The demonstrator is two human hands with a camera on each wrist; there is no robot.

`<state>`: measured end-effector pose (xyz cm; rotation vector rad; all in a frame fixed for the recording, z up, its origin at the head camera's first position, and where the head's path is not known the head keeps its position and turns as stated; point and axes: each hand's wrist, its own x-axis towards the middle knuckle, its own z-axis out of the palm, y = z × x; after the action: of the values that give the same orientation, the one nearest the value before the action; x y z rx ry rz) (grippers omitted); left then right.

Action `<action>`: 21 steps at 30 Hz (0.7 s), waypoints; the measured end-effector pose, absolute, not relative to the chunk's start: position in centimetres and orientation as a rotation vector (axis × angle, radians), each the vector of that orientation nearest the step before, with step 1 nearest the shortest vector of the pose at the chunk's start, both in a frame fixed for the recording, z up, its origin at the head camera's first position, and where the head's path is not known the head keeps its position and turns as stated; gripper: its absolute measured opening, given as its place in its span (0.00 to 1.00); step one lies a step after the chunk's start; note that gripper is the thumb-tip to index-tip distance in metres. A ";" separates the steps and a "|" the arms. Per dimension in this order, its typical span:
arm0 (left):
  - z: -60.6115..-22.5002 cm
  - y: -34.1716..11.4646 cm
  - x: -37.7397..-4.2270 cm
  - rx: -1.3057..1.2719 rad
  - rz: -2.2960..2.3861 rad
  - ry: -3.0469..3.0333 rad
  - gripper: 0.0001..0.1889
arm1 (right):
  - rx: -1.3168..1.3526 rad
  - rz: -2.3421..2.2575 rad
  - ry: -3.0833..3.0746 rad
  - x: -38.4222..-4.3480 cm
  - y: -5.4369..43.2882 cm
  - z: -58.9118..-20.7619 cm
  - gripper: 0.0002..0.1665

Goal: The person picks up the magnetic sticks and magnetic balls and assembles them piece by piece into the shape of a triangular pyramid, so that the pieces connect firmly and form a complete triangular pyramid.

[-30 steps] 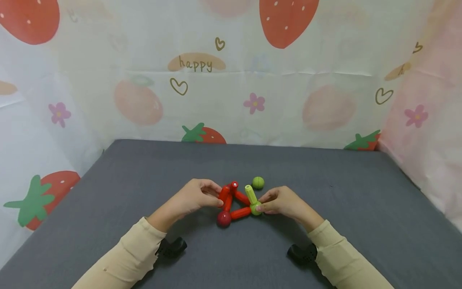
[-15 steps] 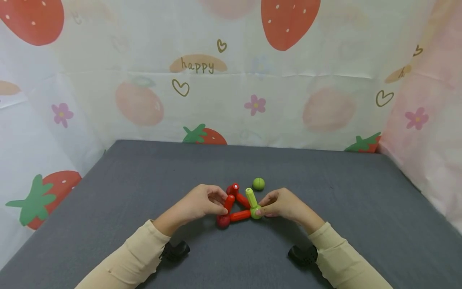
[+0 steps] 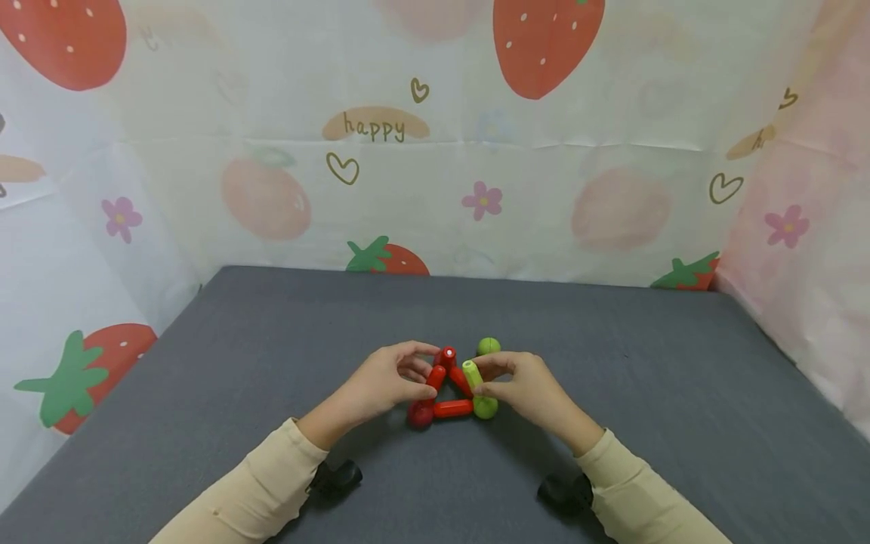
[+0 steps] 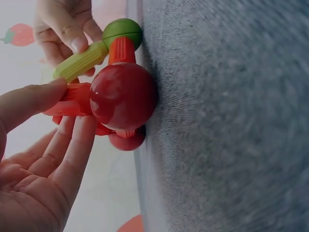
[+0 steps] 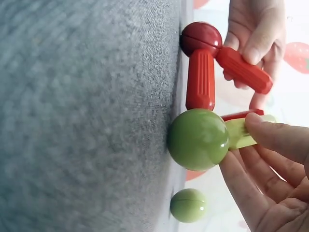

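Note:
A triangle of red rods and balls lies on the table. My left hand [image 3: 390, 381] pinches an upright red rod [image 3: 436, 379] that rises from a dark red ball [image 3: 421, 415] at the near left corner. Between thumb and fingers of my right hand [image 3: 533, 389] is a yellow-green rod [image 3: 471, 373], which tilts up from a green ball [image 3: 485, 409] at the right corner. One red rod [image 3: 453, 409] joins these two balls along the front. Behind, another red rod [image 3: 446, 354] stands up at the far corner. Its dark red ball [image 4: 127, 140] shows in the left wrist view.
A loose green ball [image 3: 488, 346] lies behind the triangle, close to my right fingers. The dark grey table [image 3: 666, 400] meets a printed cloth backdrop [image 3: 530, 174] at the back and sides. Black devices [image 3: 336, 480] sit at both wrists.
My left hand has moved right and now holds the near-left upright rod closer to the far corner. My right hand has shifted from the green ball up onto the yellow-green rod.

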<state>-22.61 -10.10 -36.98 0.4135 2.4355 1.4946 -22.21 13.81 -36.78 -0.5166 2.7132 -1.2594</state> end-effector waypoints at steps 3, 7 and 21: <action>-37.1 -10.0 -22.5 0.434 1.505 2.431 0.27 | -0.532 -1.247 2.726 -22.0 13.6 -36.7 0.22; -37.3 -9.7 -22.4 0.450 1.501 2.453 0.25 | -0.589 -1.235 2.731 -22.0 13.5 -36.6 0.28; -37.3 -9.2 -22.2 0.472 1.440 2.558 0.20 | -0.724 -1.216 2.729 -22.1 13.8 -36.8 0.26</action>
<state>-22.20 -9.23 -37.29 0.4720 2.5581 1.4397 -22.08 13.77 -36.84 -0.7242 2.7286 -1.2165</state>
